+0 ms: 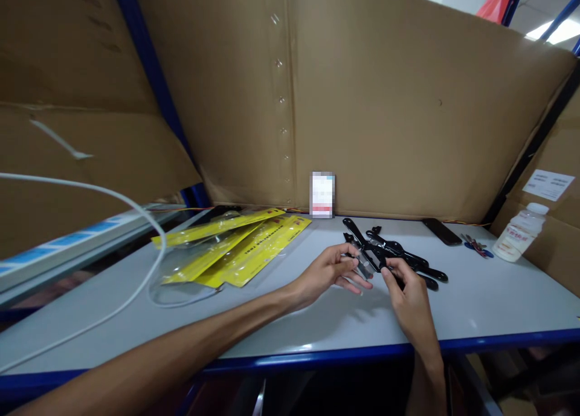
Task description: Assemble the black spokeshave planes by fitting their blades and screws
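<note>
Over the table's middle, my left hand (347, 268) pinches a small flat grey piece (364, 266) between thumb and forefinger, its other fingers held loosely apart. Close by on the right, my right hand (408, 286) is closed, with thumb and index finger at the end of a slim black tool (357, 233). My fingers cover part of it, and where the grey piece meets it cannot be made out. Behind and beside my right hand lies a loose pile of black-handled tools (399, 250).
Yellow-backed clear packages (254, 256) overlap on the left of the grey table (299, 337). A lit phone (322, 195) leans on the cardboard wall (385, 101). A dark phone (441, 231), small tools (475, 247) and a white bottle (519, 234) stand right; a white cable (154, 222) loops left.
</note>
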The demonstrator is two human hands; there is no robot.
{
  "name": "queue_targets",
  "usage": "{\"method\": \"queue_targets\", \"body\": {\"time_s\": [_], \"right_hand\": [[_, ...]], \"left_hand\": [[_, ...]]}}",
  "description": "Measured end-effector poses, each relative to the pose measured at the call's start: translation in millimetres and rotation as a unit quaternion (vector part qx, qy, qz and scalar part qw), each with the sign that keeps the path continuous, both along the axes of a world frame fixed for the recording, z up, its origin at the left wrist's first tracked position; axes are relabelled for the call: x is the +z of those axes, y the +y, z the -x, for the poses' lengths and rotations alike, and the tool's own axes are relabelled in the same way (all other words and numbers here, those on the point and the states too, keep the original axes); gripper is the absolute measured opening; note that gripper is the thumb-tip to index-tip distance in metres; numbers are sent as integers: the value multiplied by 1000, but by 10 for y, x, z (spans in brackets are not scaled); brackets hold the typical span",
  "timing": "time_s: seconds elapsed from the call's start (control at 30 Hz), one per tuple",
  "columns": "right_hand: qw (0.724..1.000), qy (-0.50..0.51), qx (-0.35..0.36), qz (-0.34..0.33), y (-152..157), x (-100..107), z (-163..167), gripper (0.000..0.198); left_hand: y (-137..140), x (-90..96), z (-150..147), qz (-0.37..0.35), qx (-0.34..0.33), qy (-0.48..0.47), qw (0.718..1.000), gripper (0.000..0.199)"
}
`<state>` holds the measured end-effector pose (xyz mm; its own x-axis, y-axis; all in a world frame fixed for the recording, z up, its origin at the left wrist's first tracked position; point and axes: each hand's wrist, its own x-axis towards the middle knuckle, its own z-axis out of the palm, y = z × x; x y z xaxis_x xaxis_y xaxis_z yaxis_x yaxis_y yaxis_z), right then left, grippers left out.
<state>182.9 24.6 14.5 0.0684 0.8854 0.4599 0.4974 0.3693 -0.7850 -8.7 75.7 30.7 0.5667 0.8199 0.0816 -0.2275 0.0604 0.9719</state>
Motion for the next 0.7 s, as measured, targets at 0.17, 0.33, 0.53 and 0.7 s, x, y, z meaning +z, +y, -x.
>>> {"method": "queue_targets", "body": {"time_s": [0.17,0.33,0.53,0.7], "right_hand": [[999,-20,28,26,2,-17,-21,26],[998,-37,16,45,-5,-8,29,31],[996,-70,-35,44,-7,19,46,38],[996,-71,-42,37,12,1,-5,43]], "left_hand": [[-9,-48,-23,-2,7,-9,1000,47],[-29,-161,-90,-13,46,-17,999,51],[-71,-215,-128,-33,58,-10,998,55],[-94,-190,-119,-51,20,1,998,53]]}}
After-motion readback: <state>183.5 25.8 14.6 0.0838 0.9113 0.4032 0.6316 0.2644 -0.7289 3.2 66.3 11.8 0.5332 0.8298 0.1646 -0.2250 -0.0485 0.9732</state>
